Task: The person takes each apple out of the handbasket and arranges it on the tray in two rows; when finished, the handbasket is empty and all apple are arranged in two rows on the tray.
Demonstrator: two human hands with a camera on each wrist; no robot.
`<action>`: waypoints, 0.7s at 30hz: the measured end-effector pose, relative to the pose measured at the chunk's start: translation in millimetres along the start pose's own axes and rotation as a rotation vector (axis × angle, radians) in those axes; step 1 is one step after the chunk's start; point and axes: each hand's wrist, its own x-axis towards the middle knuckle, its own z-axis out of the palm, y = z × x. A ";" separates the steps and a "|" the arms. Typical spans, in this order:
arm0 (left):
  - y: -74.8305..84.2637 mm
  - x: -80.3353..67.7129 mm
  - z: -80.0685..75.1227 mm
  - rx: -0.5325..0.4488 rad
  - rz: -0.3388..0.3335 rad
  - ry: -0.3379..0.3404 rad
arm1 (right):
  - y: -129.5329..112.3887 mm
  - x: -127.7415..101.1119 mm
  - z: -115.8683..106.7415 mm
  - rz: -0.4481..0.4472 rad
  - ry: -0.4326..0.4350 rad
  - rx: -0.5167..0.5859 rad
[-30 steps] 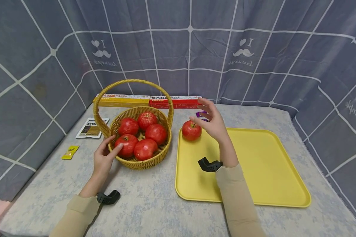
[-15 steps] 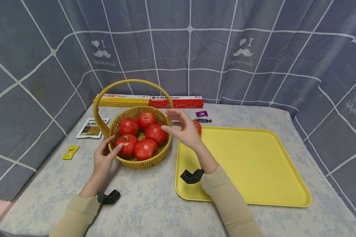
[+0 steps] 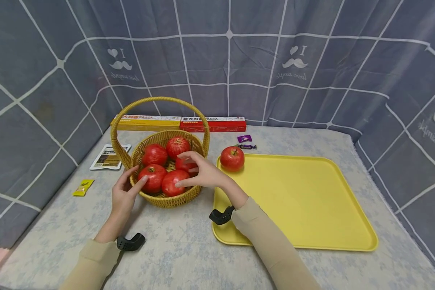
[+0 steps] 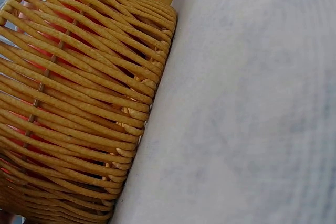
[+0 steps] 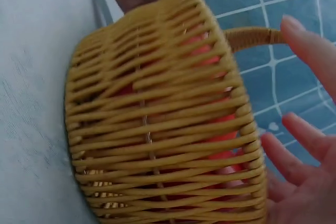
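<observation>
My right hand [image 3: 203, 175] hovered over the wicker basket [image 3: 164, 198], fingers spread and slightly bent above the red fruits [image 3: 174, 182] inside, nothing gripped; the open shape suited closing round one round fruit from above. My left hand [image 3: 125, 192] rested against the basket's near-left rim with fingers straight, thumb touching the wall, seemingly to steady the basket so it would not slide. Five red fruits lay heaped in the basket bowl, beneath its arched handle. Just right of the basket sat a yellow tray [image 3: 311, 209], with one red fruit [image 3: 232, 158] on the tray corner nearest the basket. Behind the basket lay two long pasta boxes [image 3: 181, 123]; to its left, a small yellow packet [image 3: 83, 187].
</observation>
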 end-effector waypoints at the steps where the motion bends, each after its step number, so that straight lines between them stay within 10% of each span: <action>1: 0.0 -0.1 0.0 -0.007 -0.001 0.003 | -0.6 2.8 -0.5 0.003 -0.024 -0.006; 21: 1.0 -0.7 -0.3 0.008 -0.017 -0.003 | -5.1 26.2 2.8 0.024 -0.273 -0.175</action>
